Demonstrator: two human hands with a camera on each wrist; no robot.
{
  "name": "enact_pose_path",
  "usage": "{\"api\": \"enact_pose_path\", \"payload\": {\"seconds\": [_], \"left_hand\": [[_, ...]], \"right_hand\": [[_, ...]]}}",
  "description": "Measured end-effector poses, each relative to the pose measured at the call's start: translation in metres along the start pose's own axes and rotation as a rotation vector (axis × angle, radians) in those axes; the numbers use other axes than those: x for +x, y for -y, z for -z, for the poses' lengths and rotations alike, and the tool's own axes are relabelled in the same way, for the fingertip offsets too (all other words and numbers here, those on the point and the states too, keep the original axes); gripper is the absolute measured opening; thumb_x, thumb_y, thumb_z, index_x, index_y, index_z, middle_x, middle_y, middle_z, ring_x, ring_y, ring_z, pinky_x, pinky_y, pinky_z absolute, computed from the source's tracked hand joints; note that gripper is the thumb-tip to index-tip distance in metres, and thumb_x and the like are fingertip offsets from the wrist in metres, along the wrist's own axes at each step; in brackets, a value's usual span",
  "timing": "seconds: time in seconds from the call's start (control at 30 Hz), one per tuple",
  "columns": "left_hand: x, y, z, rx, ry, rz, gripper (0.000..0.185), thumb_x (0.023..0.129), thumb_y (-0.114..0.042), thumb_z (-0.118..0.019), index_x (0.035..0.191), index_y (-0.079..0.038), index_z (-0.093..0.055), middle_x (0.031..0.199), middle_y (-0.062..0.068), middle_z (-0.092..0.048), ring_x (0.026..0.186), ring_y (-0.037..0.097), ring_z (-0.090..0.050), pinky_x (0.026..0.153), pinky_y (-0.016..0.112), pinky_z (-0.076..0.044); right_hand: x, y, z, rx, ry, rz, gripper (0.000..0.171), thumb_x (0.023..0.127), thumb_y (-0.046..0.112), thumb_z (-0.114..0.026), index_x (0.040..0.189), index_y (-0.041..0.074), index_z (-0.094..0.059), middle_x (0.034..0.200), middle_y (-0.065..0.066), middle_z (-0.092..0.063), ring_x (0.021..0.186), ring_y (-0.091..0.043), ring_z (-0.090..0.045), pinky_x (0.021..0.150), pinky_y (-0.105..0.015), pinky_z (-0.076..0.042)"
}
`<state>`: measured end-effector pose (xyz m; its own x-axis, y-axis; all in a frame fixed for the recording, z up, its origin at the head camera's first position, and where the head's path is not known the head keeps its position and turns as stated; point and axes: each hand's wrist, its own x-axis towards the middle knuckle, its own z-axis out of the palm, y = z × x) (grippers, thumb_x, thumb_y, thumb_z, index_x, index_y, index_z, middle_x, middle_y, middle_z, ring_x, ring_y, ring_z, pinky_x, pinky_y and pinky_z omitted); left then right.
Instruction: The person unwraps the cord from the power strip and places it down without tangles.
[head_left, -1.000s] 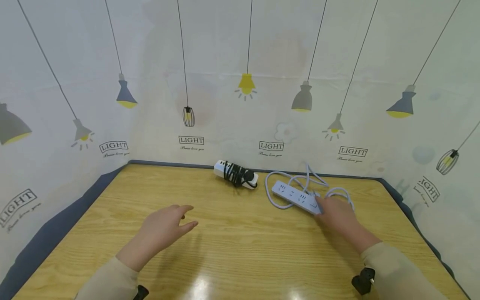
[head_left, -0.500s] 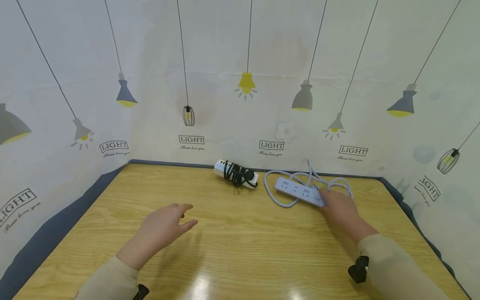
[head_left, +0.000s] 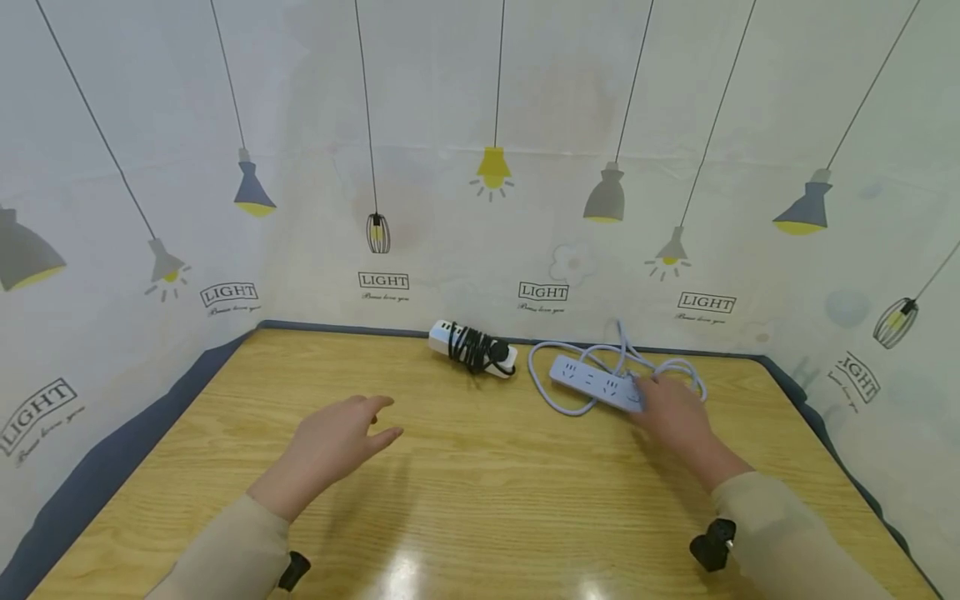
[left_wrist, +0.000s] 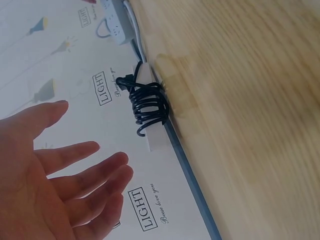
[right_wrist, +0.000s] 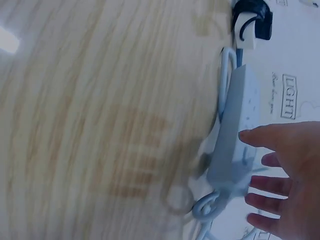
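Note:
The white power strip point(head_left: 588, 381) lies tilted on the wooden tabletop toward the back right, its sockets facing up. My right hand point(head_left: 672, 412) grips its right end; in the right wrist view the thumb point(right_wrist: 257, 135) overlaps the socket face and the fingers point(right_wrist: 270, 185) reach its far edge. Its pale cord point(head_left: 555, 408) loops loosely behind and beside it. My left hand point(head_left: 330, 442) hovers over the table with relaxed, parted fingers and holds nothing. A second white power strip point(head_left: 441, 335), wound with black cord point(head_left: 474, 348), lies at the back, beyond the left hand.
A pale cloth printed with hanging lamps point(head_left: 492, 171) stands round the back and sides of the tabletop point(head_left: 480, 475). A dark blue strip point(head_left: 337, 328) runs along the table's back edge. Black wrist devices point(head_left: 714, 544) hang under the sleeves.
The right hand has shifted the white power strip slightly right and back, then a touch left. Its cord has shifted with it. The left hand has moved a little forward and right.

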<state>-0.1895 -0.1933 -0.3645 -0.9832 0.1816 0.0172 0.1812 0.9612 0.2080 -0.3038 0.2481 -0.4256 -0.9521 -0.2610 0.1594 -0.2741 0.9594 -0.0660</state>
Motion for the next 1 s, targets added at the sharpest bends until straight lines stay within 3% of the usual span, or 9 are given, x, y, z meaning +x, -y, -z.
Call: {"api": "enact_pose_path", "payload": {"seconds": [0.23,0.43,0.6,0.83,1.0], "left_hand": [[0.010,-0.006,0.001,-0.005,0.002,-0.012,0.052,0.094,-0.041,-0.062,0.134,-0.008,-0.057,0.108,0.008,-0.067,0.092,0.023,-0.065,0.072,0.042,-0.053],[0.017,-0.013,0.002,0.003,0.003,-0.021,0.053,0.094,-0.043,-0.062,0.134,-0.008,-0.057,0.110,0.008,-0.067,0.093,0.023,-0.065,0.073,0.042,-0.053],[0.022,-0.016,0.002,-0.001,0.011,-0.017,0.054,0.095,-0.043,-0.061,0.135,-0.008,-0.057,0.111,0.009,-0.067,0.094,0.023,-0.065,0.074,0.042,-0.053],[0.031,-0.020,0.000,0.002,-0.004,-0.011,0.053,0.095,-0.043,-0.061,0.135,-0.008,-0.056,0.111,0.008,-0.067,0.094,0.022,-0.065,0.073,0.041,-0.053],[0.038,-0.020,-0.001,-0.002,-0.012,-0.005,0.052,0.095,-0.042,-0.060,0.134,-0.008,-0.056,0.111,0.008,-0.067,0.095,0.022,-0.065,0.074,0.042,-0.053]], "right_hand": [[0.011,0.036,0.014,0.040,-0.043,0.017,0.052,0.085,0.030,-0.075,0.124,-0.003,-0.062,0.115,-0.025,-0.060,0.101,-0.043,-0.058,0.083,-0.056,-0.046],[0.024,0.074,0.022,0.134,0.021,0.026,0.053,0.090,0.035,-0.069,0.129,-0.001,-0.060,0.125,-0.025,-0.058,0.113,-0.043,-0.054,0.091,-0.056,-0.044],[0.036,0.100,0.020,0.278,0.061,0.000,0.051,0.093,0.035,-0.065,0.131,0.001,-0.059,0.123,-0.020,-0.062,0.112,-0.038,-0.057,0.091,-0.051,-0.046],[0.058,0.129,0.007,0.441,0.133,-0.097,0.052,0.096,0.036,-0.061,0.137,0.004,-0.054,0.124,-0.014,-0.062,0.111,-0.032,-0.059,0.090,-0.048,-0.047],[0.074,0.144,-0.002,0.471,0.162,-0.160,0.053,0.096,0.040,-0.060,0.137,0.007,-0.055,0.123,-0.010,-0.063,0.108,-0.027,-0.061,0.086,-0.045,-0.049]]}}
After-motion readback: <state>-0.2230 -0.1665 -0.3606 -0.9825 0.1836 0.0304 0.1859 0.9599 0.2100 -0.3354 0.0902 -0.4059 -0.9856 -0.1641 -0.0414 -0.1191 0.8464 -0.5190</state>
